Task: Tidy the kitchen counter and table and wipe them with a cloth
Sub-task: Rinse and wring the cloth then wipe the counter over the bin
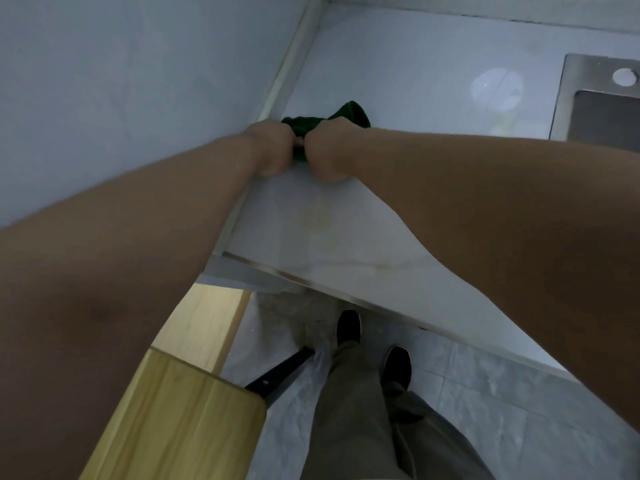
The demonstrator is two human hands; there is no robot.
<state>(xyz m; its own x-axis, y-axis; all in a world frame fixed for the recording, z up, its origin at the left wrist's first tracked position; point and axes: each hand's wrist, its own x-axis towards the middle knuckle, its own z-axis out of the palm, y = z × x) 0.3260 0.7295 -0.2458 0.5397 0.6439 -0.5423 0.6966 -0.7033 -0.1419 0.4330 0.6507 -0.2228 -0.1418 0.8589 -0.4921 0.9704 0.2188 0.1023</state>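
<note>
A dark green cloth is bunched between my two hands over the pale marble counter, close to the left wall. My left hand grips the cloth's left end with curled fingers. My right hand grips the part beside it, knuckle to knuckle with the left hand. The cloth's far end sticks out beyond my right hand. Faint yellowish stains mark the counter in front of my hands.
A steel sink is set into the counter at the right. A tiled wall borders the counter on the left. A wooden table corner with a black leg lies low left. My feet stand on the grey tiled floor.
</note>
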